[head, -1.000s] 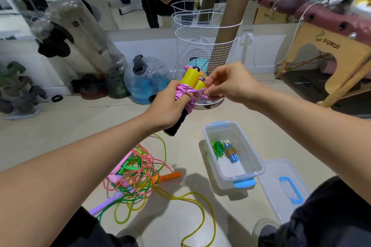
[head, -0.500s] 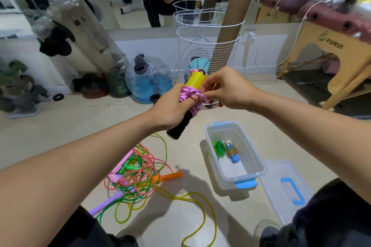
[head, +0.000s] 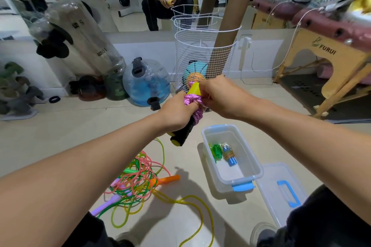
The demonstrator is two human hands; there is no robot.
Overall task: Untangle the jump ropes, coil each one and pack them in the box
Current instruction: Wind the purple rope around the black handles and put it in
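Your left hand (head: 176, 112) is gripping the stiff handles (head: 183, 133) while your right hand's fingers (head: 202, 94) are pinching the soft pink rope (head: 193, 101), likely springy.

Left hand (head: 176, 113) gripping black-and-yellow handles (head: 181, 134) wound with pink rope (head: 193, 104); right hand (head: 220, 98) pinching the rope's wrap. Below, open clear box (head: 251, 158) holding coiled ropes (head: 223, 152), lid (head: 281, 190) beside it, tangled ropes (head: 138, 182) on the floor (head: 80, 126).
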